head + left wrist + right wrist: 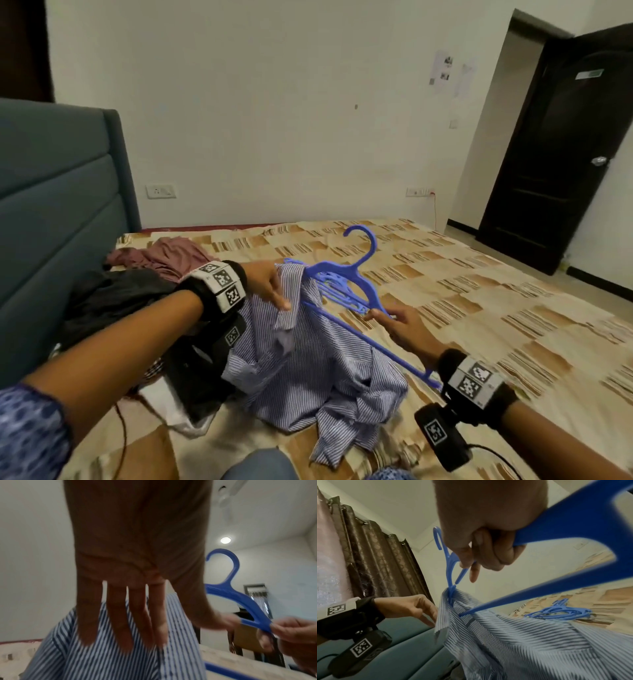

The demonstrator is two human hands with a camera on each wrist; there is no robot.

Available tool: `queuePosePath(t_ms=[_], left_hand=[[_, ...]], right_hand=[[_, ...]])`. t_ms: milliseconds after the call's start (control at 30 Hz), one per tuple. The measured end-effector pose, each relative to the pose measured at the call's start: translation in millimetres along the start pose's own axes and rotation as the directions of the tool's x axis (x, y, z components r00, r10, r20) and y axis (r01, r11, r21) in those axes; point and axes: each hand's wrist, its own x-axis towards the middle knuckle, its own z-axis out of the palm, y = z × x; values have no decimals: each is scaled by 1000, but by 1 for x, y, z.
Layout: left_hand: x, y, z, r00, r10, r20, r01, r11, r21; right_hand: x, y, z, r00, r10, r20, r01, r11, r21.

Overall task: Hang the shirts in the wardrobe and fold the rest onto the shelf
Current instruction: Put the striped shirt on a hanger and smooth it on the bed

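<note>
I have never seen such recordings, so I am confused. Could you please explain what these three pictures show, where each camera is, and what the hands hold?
No machine here: a person wears three cameras. The head view looks down at a bed. The other two sit on the wrists, looking along the fingers. The right hand has its grip on a blue plastic hanger, whose far end is inside a blue-striped shirt. The left hand rests straight fingers on that shirt. On the bed also lie spare blue hangers, a pinkish garment and dark clothes.

Head view downward; wrist views close.
</note>
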Motion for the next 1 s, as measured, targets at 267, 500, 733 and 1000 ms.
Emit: queuePosePath(t_ms=[267,500,733,1000], left_hand=[[13,-2,-9,963,147,-227,-144,989,32],[24,-15,11,936,162,-314,-142,986,86],[-2,-87,-7,931,115,-347,-183,968,-171],[-21,-134,-2,978,60,-200,-84,990,-111]], right_hand=[[12,-8,-28,994,-69,89,73,996,-42],[40,26,-47,962,-120,-245,52,963,-265],[53,92,-38,945,254,-208,-231,965,126],[126,32,70,822,-47,568,277,904,-326]])
